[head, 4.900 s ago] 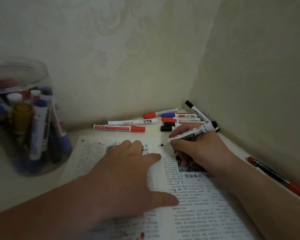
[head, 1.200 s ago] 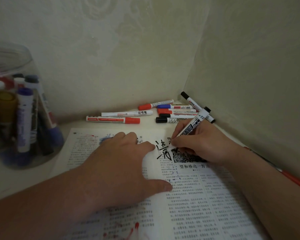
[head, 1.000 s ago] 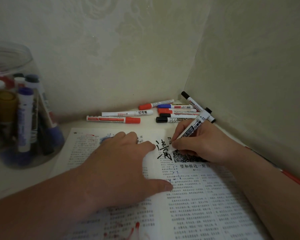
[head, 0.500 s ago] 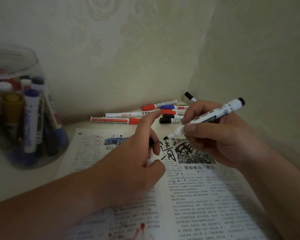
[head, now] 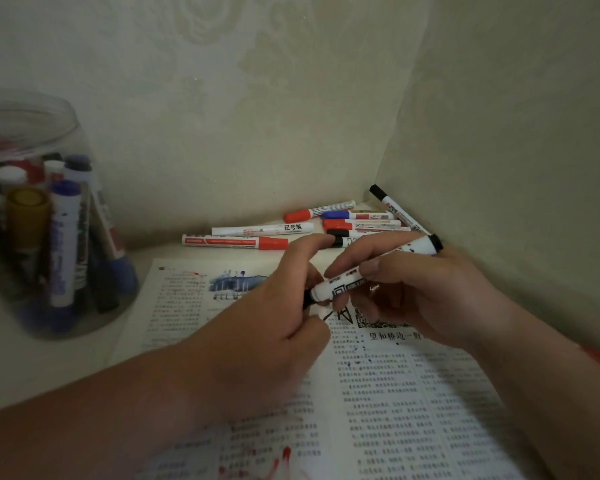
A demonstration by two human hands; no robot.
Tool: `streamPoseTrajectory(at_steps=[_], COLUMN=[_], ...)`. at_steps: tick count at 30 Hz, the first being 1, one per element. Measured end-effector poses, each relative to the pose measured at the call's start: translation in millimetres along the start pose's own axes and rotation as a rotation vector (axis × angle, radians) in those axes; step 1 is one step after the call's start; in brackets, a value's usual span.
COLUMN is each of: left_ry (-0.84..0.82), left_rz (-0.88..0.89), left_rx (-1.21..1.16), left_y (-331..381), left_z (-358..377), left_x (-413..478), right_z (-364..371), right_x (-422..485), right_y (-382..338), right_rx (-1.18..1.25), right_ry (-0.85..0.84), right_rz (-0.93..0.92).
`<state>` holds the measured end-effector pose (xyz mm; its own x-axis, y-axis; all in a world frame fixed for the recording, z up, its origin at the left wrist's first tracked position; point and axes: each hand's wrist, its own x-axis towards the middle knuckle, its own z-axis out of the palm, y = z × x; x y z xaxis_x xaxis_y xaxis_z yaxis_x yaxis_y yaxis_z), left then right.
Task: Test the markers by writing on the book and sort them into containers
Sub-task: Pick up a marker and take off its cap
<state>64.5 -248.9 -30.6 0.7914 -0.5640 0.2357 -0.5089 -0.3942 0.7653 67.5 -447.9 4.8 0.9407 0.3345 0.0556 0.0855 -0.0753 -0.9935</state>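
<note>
Head view: my right hand grips a black whiteboard marker mid-barrel above the open book. My left hand, at nine o'clock, pinches its cap. It seems light, rigid, slick; barrel is the best hold.

Black marker: white barrel, black end, held tilted above the book, tip end lower left, where a black cap sits at or on the tip.

Book: open flat on the surface, printed text, black handwriting near the top centre, red marks at the lower edge.

Loose markers: red, blue and black caps, lying in the corner beyond the book.

Clear container: at left, holding upright markers.
</note>
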Motion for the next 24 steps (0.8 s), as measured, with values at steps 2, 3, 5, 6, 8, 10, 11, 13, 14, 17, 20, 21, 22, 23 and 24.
streamPoseTrajectory(at_steps=[2, 3, 5, 6, 8, 10, 11, 13, 14, 17, 20, 21, 22, 23, 24], left_ry=[0.117, 0.177, 0.276, 0.323, 0.396, 0.411, 0.406, 0.398, 0.41, 0.443, 0.444, 0.427, 0.415, 0.414, 0.416], left_rz=[0.012, 0.013, -0.004, -0.013, -0.027, -0.057, -0.071, -0.095, -0.103, -0.142, -0.197, -0.216, -0.232, -0.232, -0.222], left_rx=[-0.098, -0.189, -0.399, -0.507, -0.656, -0.707, -0.691, -0.528, -0.451, -0.497, -0.717, -0.745, -0.709, -0.63, -0.553], left_y=[-7, -9, -10, -9, -5, -3, -2, -2, -2, -4, 1, 2, 2, -1, -3], left_z=[1, 0, -2, -3, -7, -11, -12, -13, -14, -16, -18, -18, -18, -17, -17], left_x=[4, 6, 10, 12, 16, 17, 17, 15, 13, 12, 13, 14, 14, 14, 14], right_z=[-3, -6, -12, -15, -20, -25, -25, -22, -17, -3, 4, 5, 7, 8, 8], right_x=[1, 2, 2, 2, 2, 1, 2, 0, -2, -6, -10, -11, -12, -13, -13], right_y=[0, 0, 0, 0, 0, 2, 2, 0, -2, -3, 0, 0, -2, -4, -6], right_rx=[0.067, 0.108, 0.151, 0.15, 0.106, 0.024, -0.023, -0.083, -0.122, -0.461, -0.728, -0.758, -0.784, -0.815, -0.845], right_ry=[0.04, 0.044, 0.058, 0.071, 0.126, 0.15, 0.15, 0.13, 0.115, 0.068, 0.104, 0.124, 0.134, 0.135, 0.128], right_rz=[-0.011, -0.028, -0.088, -0.111, -0.13, -0.114, -0.099, -0.078, -0.08, -0.12, -0.288, -0.339, -0.373, -0.4, -0.425])
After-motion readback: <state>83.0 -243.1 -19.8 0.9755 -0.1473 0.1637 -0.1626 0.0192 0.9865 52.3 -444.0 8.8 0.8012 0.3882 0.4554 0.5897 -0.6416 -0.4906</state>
